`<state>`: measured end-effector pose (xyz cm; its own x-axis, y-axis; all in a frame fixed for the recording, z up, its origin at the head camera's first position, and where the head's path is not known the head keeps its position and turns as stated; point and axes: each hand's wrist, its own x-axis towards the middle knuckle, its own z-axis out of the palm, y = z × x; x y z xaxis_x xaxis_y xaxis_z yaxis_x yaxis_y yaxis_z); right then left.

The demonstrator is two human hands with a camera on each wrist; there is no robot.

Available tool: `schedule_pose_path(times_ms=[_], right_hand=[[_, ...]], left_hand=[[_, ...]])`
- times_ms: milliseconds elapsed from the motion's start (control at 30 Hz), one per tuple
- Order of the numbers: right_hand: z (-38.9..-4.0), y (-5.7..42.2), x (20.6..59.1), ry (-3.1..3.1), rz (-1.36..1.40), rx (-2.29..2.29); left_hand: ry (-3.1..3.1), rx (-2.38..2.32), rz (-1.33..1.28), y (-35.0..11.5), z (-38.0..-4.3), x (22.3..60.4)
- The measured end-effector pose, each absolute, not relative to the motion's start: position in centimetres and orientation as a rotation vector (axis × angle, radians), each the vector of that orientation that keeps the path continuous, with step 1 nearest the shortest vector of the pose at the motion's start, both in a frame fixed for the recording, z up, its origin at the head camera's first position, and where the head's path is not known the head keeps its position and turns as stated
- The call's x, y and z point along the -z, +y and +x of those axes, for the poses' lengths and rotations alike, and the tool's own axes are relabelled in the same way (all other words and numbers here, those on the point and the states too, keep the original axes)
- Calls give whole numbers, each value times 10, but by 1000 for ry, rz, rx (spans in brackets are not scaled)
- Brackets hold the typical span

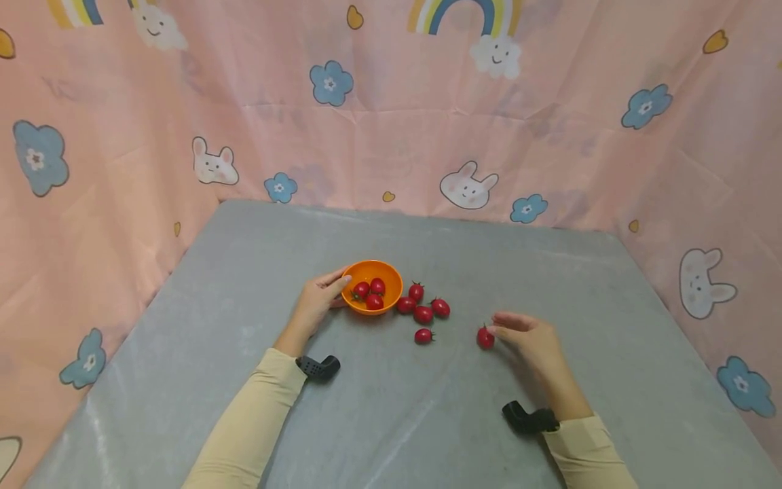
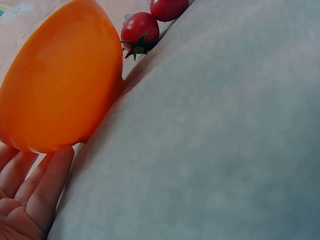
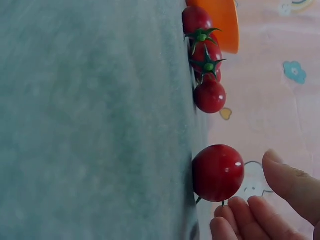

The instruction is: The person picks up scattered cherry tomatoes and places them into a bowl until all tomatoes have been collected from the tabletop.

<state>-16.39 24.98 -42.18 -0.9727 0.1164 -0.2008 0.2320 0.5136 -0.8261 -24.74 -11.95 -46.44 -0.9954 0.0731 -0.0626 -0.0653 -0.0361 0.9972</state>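
My left hand (image 1: 314,303) grips the left side of a small orange bowl (image 1: 397,299), thumb over its rim and fingers against its outer wall. Three red cherry tomatoes (image 1: 375,302) lie inside the bowl. Off to the right, my right hand (image 1: 533,345) is beside a single cherry tomato (image 1: 485,337) on the table. In the right wrist view, the thumb (image 3: 292,185) and fingers stand apart, close to that tomato (image 3: 218,173) but not closed round it. Fingers (image 2: 50,187) touch the bowl's lower wall (image 2: 65,85) in the left wrist view.
Several more cherry tomatoes (image 1: 423,314) sit grouped just right of the bowl, one (image 1: 423,336) slightly nearer me. A grey cloth-like surface covers the table (image 1: 379,421). Pink printed curtains (image 1: 391,136) stand at the back and both sides.
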Motion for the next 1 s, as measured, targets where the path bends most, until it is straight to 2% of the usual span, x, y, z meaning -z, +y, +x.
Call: schedule_pose_path(times_ms=[1000], right_hand=[[-171,244,421,2617,218,1356]], left_hand=[[2105,-2173,-20,-121,-246,460]])
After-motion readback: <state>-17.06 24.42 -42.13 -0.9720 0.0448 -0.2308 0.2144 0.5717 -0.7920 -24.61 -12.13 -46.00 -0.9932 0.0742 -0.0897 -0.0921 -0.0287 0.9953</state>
